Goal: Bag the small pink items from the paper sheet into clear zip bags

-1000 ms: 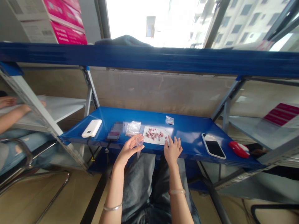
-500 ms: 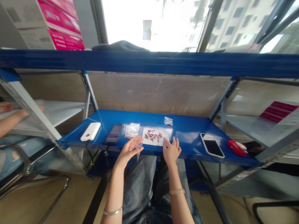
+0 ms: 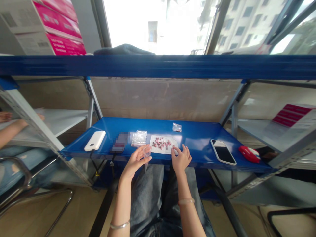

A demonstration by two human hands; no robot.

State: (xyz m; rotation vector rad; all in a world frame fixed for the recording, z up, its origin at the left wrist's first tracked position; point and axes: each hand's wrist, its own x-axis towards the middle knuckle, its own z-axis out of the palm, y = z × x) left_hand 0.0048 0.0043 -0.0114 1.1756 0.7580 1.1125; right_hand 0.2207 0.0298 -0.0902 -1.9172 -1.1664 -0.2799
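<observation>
My left hand [image 3: 136, 161] holds a small clear plastic bag [image 3: 147, 153], which hangs between thumb and fingers over the table's front edge. A white sheet [image 3: 168, 150] lies just right of that bag, with several small red and dark bead-like pieces [image 3: 161, 143] scattered on it. At the sheet's right front corner is my right hand [image 3: 181, 159]; its thumb and index finger come together in a pinch while the other fingers stay raised. Whatever may be between those fingertips is too small to make out.
On the blue table [image 3: 197, 131] lie clear plastic bags [image 3: 139, 138], a small bag [image 3: 177, 127] at the back, a white power bank [image 3: 95, 141], a blurred dark device [image 3: 120, 143], a phone [image 3: 223, 152] and a red object [image 3: 249, 154]. Another person's arm [image 3: 12, 131] shows at left.
My right index finger has curled in toward the thumb at the sheet's corner. My left hand keeps the bag in nearly the same place. The view has shifted slightly.
</observation>
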